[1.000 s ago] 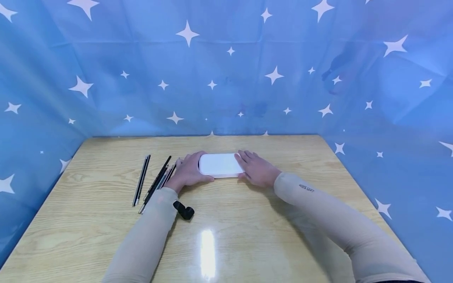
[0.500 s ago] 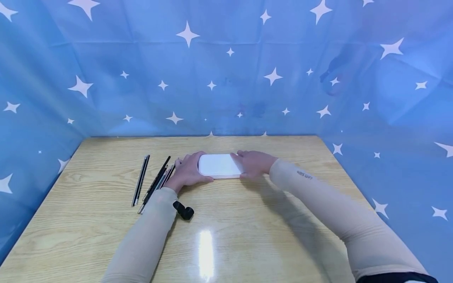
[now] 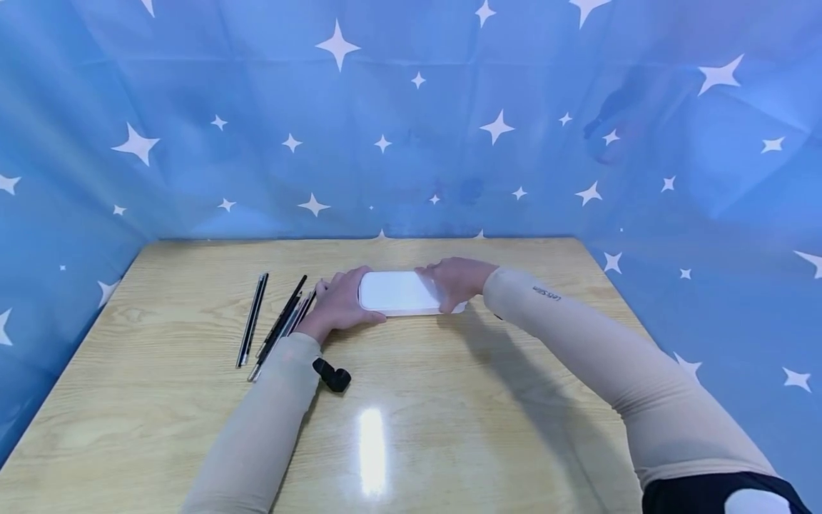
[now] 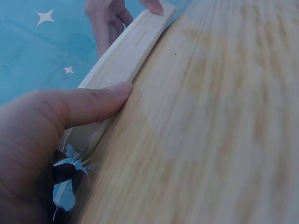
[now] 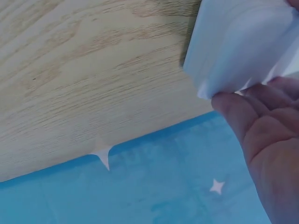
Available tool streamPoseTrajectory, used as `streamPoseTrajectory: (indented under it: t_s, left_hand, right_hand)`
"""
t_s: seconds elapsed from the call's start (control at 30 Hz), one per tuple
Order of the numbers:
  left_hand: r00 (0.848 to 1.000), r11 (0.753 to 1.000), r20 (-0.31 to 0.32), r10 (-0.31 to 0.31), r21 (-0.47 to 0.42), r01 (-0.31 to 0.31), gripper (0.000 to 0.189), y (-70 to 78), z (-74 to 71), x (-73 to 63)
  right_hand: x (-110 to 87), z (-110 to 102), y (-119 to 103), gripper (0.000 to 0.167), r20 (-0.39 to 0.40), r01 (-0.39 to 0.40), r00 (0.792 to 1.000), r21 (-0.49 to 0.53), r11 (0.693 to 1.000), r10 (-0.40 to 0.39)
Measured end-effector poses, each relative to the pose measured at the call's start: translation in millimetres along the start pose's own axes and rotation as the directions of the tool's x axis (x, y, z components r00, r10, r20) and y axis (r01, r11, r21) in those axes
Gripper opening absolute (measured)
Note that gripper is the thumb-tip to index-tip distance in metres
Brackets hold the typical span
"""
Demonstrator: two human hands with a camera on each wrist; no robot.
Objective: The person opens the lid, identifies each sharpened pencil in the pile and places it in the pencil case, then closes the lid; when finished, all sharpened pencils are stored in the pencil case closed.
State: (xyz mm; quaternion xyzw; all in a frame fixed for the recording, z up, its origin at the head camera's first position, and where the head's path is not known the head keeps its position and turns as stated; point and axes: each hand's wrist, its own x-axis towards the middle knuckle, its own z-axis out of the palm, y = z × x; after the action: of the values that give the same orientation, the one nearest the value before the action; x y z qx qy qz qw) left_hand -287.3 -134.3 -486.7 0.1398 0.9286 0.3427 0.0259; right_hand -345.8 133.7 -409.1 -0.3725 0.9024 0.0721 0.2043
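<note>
A white box with rounded corners (image 3: 392,291) lies at the back middle of the wooden table, its long side facing me. My left hand (image 3: 340,300) holds the box's left end, with the thumb along the front wall, as the left wrist view shows. The left fingers behind the box are mostly hidden. Across the right end my right hand (image 3: 459,280) grips the box from above, thumb at the front and fingers at the back. In the right wrist view, the right hand's fingertips (image 5: 229,105) press against the box's back edge. The contents cannot be seen.
Several dark and silver pencil-like sticks (image 3: 282,325) lie close to the left wrist. Left of them lie a pair of similar sticks (image 3: 252,321). A black wrist-camera mount (image 3: 332,375) juts from the left sleeve. A blue star-patterned curtain (image 3: 411,178) surrounds the table's back and sides.
My right hand has gone from lying across the box's right end to gripping it, thumb in front. The box's right front corner now shows. My left hand has kept its hold.
</note>
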Motion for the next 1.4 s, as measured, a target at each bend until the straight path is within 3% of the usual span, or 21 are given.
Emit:
streamPoseTrajectory:
  t_s: [0.53, 0.73, 1.07, 1.2, 1.4]
  left_hand:
    - [0.999, 1.0, 0.035, 0.015, 0.018, -0.016, 0.096, 7.8, 9.9, 5.7]
    - [0.999, 0.999, 0.019, 0.029, 0.017, -0.03, 0.09, 12.6, 4.9, 7.3]
    - [1.0, 1.0, 0.001, 0.007, 0.03, -0.007, 0.094, 3.5, -6.6, 5.9]
    - [1.0, 1.0, -0.003, 0.012, 0.027, -0.011, 0.094, -0.5, -5.1, 3.8]
    - [1.0, 1.0, -0.004, -0.007, 0.018, 0.007, 0.11, -1.1, 2.6, -0.9]
  right_hand:
    - [-13.5, 0.2, 2.5, 0.103, 0.059, -0.032, 0.998, 0.045, 0.998, 0.029]
    - [-14.6, -3.4, 1.8, 0.102, 0.063, -0.046, 0.997, 0.037, 0.998, 0.044]
    - [-5.2, -16.4, -8.4, 0.103, 0.065, -0.048, 0.997, 0.021, 0.999, 0.046]
    - [-2.6, -12.6, -19.1, 0.098, 0.052, -0.078, 0.995, -0.045, 0.996, 0.081]
    - [6.8, -8.5, -31.4, 0.071, 0.009, -0.099, 0.995, -0.212, 0.972, 0.103]
